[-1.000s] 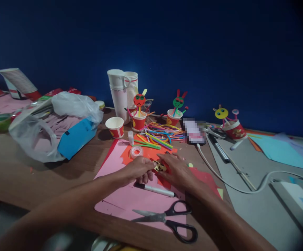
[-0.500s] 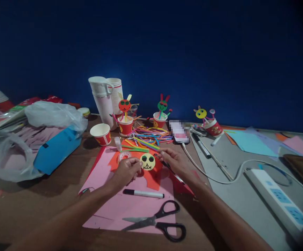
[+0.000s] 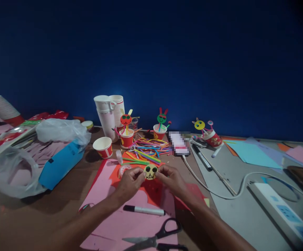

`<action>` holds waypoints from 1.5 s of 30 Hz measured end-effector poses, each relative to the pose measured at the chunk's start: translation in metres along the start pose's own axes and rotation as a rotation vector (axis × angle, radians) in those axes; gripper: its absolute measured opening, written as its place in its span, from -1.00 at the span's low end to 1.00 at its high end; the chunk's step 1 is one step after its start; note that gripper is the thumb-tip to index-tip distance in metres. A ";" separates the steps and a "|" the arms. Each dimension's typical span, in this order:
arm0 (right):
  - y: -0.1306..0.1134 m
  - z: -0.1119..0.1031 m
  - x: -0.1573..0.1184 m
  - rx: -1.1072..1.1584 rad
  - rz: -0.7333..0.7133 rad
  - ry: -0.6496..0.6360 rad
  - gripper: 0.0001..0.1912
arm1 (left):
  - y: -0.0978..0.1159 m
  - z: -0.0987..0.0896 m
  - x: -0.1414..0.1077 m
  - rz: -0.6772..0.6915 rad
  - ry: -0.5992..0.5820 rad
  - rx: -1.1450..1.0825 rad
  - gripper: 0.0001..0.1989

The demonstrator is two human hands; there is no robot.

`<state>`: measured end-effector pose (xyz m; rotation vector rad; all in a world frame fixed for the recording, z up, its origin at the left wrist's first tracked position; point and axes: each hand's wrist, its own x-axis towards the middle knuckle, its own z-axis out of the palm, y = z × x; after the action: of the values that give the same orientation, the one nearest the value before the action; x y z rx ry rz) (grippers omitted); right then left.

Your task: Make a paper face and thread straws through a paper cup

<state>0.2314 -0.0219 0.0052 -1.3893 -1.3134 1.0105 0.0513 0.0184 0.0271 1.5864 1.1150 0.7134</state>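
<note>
A round yellow paper face with dark eyes and a drawn black mouth is held upright above the orange and pink paper. My left hand pinches its left edge between thumb and fingers. On the opposite edge, my right hand is closed in a pinch, its fingertips near the right eye. A roll of tape lies just behind my left hand. In front of both hands, a black-capped white marker rests on the pink paper. Black-handled scissors lie closer to me, their blades spread a little.
Colourful pipe cleaners are piled behind the hands. Paper cups carry a red face, a green face and a yellow one. A plastic bag sits left; a phone, its cable and a power strip are right.
My right hand has moved left onto the yellow face's edge. The dark pen seen beneath that hand no longer shows. The whole view has shifted, so things appear lower.
</note>
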 end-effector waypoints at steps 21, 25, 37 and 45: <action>-0.011 -0.062 -0.007 -0.266 0.016 0.114 -0.78 | 0.016 -0.031 0.009 0.060 0.228 -0.237 -0.80; -0.003 -0.050 -0.022 -0.711 -0.034 -0.009 -0.85 | 0.011 -0.045 0.006 0.140 0.361 -0.308 -0.82; 0.013 -0.044 -0.019 -1.043 -0.140 -0.078 -0.83 | 0.009 -0.068 0.006 0.242 0.535 -0.422 -0.78; 0.026 -0.067 -0.009 -1.173 -0.181 0.005 -0.83 | 0.000 -0.011 -0.013 -0.024 0.041 -0.183 -0.79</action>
<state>0.3016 -0.0362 -0.0061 -2.0100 -2.1119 0.0120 0.0364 0.0109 0.0318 1.4071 1.0647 0.8116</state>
